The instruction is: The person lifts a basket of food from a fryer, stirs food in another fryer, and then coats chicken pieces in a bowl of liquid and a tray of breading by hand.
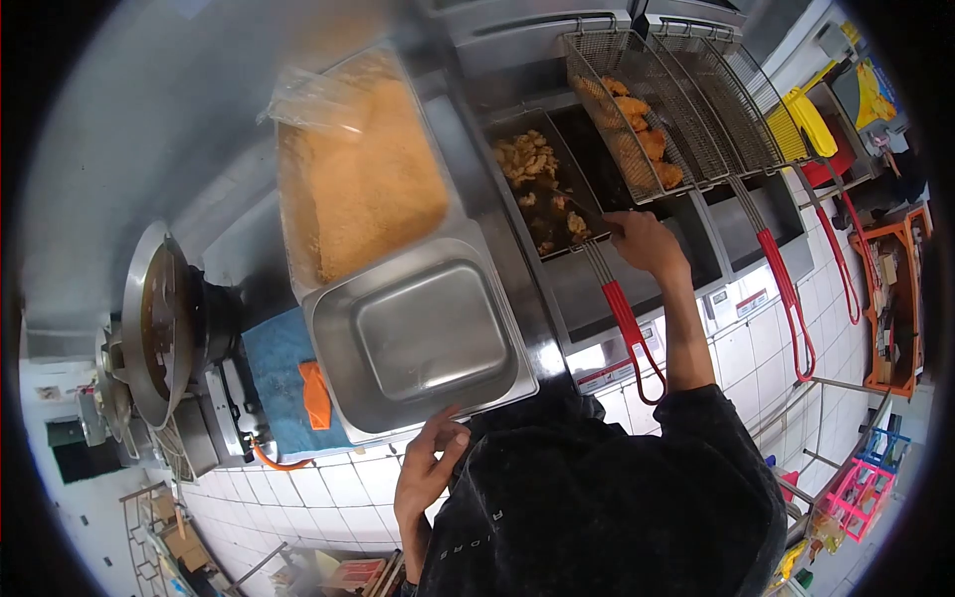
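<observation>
My right hand (649, 244) is closed around a slim metal utensil (589, 207) whose end reaches into a fryer basket; its exact kind does not show. In that basket, fried pieces (527, 157) float in dark oil, with a few browner ones nearer the handle. The basket's red handle (625, 316) sticks out below my right forearm. Loosely bent and holding nothing, my left hand (430, 466) hovers by the front edge of an empty steel pan (433, 328).
Behind the steel pan is a tub of orange breading (383, 169). Raised wire baskets (686, 99), one with breaded pieces (647, 139), stand over the fryer at right. A blue cloth (284, 373) and a large wok (159, 323) lie left.
</observation>
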A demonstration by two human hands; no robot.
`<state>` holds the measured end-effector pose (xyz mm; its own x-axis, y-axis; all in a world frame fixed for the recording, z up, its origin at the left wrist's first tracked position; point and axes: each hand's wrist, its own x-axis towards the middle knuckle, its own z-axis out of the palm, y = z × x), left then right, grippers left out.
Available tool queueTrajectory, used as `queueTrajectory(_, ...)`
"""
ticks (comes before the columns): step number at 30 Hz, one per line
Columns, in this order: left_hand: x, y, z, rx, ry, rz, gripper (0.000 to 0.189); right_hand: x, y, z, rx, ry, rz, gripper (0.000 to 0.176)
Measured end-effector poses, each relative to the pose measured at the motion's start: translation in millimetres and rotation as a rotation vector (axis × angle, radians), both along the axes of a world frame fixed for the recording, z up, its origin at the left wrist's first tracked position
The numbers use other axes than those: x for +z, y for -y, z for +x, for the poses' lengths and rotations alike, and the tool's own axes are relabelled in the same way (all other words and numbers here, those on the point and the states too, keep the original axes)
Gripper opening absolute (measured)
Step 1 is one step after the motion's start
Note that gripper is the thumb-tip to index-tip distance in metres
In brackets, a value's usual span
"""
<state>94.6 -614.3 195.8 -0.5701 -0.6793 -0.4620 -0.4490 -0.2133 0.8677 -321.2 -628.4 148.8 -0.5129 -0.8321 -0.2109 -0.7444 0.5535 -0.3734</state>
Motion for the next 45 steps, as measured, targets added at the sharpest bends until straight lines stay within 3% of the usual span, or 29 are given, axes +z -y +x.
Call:
queueTrajectory(4, 6.7, 1.1, -7.7, -0.029, 0.011, -0.016, 0.041, -17.1, 4.6, 0.6, -0.038, -0.046, 0.035, 0.029)
queueTrajectory(9, 4.5, 0.4, -3.7, -0.014, -0.009, -0.019, 0.042, -76.2, -2.3, -19.6, 0.018, -0.113, 0.123, 0.025)
queueTrajectory(12, 5.2, 1.2, -3.6, -0.015, 0.003, -0.025, 0.042, -33.9, 3.0, -13.2, 0.091, -0.043, 0.118, 0.026)
queueTrajectory(15, 5.5, 1.6, -4.0, -0.012, -0.002, -0.024, 0.042, 5.7, 16.2, 7.4, -0.035, -0.102, -0.043, 0.027)
queueTrajectory(18, 8.6, 1.5, -7.8, -0.024, 0.004, -0.017, 0.041, -12.0, 47.8, -3.1, 0.000, -0.142, -0.136, 0.027)
queueTrajectory(21, 9.0, 2.2, -7.8, -0.032, 0.001, -0.032, 0.042, -63.5, 81.6, -22.5, -0.004, -0.190, -0.051, 0.030)
queueTrajectory(28, 2.2, -2.8, 7.3, 0.081, -0.010, -0.009, 0.043, -43.0, 82.2, -3.0, 0.064, -0.141, 0.238, 0.032)
queueTrajectory(34, 0.0, -6.1, 6.3, 0.064, -0.037, -0.025, 0.042, -4.1, 81.8, 4.0, 0.057, -0.139, 0.049, 0.031)
queueTrajectory(37, 3.3, -7.5, 6.0, 0.033, -0.035, -0.044, 0.041, -36.0, 108.0, -12.0, 0.015, -0.179, -0.044, 0.031)
queueTrajectory(43, 7.0, -12.5, 14.9, 0.059, -0.012, -0.039, 0.040, -102.2, 126.6, -31.7, -0.029, -0.080, 0.025, 0.034)
queueTrajectory(45, 6.1, -12.6, 13.4, 0.058, -0.031, -0.028, 0.040, -82.4, 112.4, -19.2, -0.047, -0.055, 0.060, 0.034)
